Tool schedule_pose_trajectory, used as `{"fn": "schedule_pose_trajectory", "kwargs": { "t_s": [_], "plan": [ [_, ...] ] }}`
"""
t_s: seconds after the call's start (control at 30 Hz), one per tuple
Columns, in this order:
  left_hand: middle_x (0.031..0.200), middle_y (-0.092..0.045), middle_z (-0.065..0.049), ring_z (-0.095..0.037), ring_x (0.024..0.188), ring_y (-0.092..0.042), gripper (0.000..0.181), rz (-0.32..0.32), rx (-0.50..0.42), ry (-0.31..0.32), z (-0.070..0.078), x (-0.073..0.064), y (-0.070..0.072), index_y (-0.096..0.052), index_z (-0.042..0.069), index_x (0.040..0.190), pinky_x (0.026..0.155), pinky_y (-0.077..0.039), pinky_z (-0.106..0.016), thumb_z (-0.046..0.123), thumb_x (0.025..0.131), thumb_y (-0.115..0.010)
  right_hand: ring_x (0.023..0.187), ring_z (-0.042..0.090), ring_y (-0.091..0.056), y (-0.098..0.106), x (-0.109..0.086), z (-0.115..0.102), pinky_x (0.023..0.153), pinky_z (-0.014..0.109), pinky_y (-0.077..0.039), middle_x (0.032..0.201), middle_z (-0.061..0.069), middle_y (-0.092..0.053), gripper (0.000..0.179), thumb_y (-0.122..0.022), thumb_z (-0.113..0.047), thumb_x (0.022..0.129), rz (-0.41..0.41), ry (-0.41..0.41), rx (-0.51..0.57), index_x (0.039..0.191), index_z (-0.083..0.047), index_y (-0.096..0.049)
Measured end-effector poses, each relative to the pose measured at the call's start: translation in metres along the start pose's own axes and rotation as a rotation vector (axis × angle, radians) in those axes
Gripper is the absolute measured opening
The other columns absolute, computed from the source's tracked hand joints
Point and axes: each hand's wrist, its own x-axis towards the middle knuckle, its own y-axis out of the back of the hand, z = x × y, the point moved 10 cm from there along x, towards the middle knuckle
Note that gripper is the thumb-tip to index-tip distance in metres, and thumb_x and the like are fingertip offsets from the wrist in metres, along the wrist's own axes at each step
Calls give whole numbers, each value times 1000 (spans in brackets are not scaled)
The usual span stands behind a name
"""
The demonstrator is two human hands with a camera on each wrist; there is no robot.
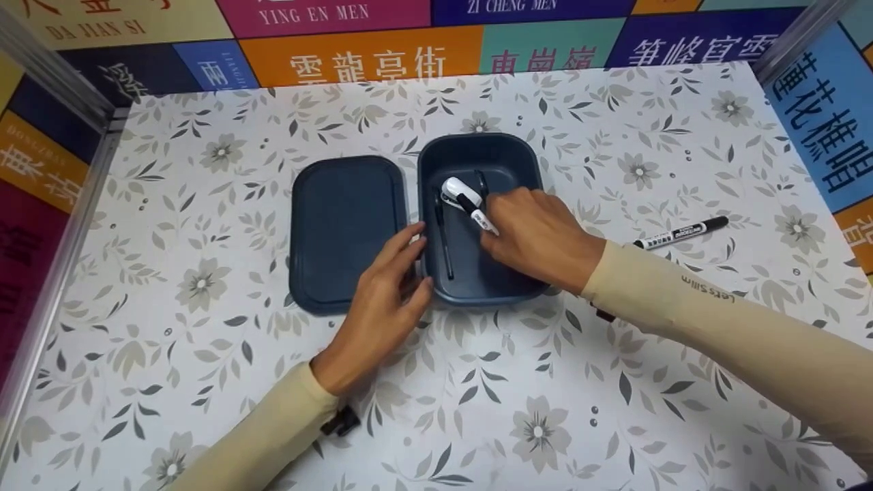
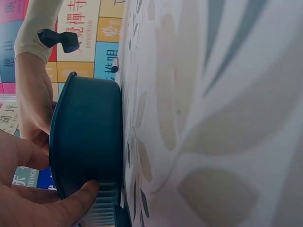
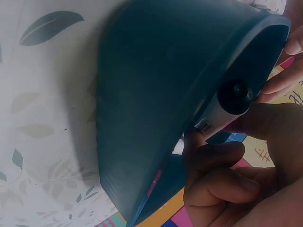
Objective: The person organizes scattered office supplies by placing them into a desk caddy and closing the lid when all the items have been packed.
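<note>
Head view | lower centre: left hand (image 1: pixel 382 293), loosely spread, touches left side of navy plastic box (image 1: pixel 477 299) | centre: right hand (image 1: pixel 539 228) pinches black-capped marker (image 1: pixel 484 221) over box | judgement: steady box; lower marker clear of white device (image 1: pixel 460 187)

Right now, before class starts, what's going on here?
A person's right hand holds a marker over the open dark box, while the left hand touches the box's left side. A black pen and a white object are inside. The lid lies off, to the box's left; another marker lies outside, to the right.
</note>
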Motion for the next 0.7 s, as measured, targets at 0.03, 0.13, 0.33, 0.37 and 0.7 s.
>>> {"fn": "schedule_pose_trajectory", "kwargs": {
  "t_s": [0.03,0.13,0.33,0.37,0.7],
  "plan": [
    [170,-46,-13,-21,145,-55,55,-1,0,1,0,0,0,-56,-10,155,101,-61,-35,0,102,-68,58,35,-64,-1,0,0,51,52,-52,68,10,-62,16,-69,-8,92,-1,3,3,79,-4,-62],
    [170,-47,-13,-21,145,-55,55,2,8,-2,0,0,0,-56,-10,154,101,-61,-35,0,102,-68,59,34,-65,-3,0,-1,51,51,-53,70,11,-64,14,-69,-8,93,-15,2,7,82,-3,-64],
    [170,-47,-15,-22,147,-54,55,2,6,-3,-1,0,0,-56,-10,154,103,-61,-37,-1,101,-68,62,35,-67,-7,2,-3,53,52,-54,72,12,-66,12,-71,-8,94,-32,5,1,84,-2,-66],
    [170,-47,-15,-22,147,-53,55,3,7,-3,-1,0,0,-56,-10,154,103,-61,-37,-1,101,-68,62,35,-67,-8,2,-3,53,52,-54,72,11,-66,13,-71,-9,94,-35,4,0,84,-2,-66],
    [170,-47,-14,-22,148,-52,55,3,11,-5,0,0,0,-56,-10,154,104,-59,-32,-1,101,-69,66,40,-71,-17,6,-5,57,58,-56,73,15,-69,17,-73,-12,93,-62,4,-22,79,-7,-64]
  ]
}}
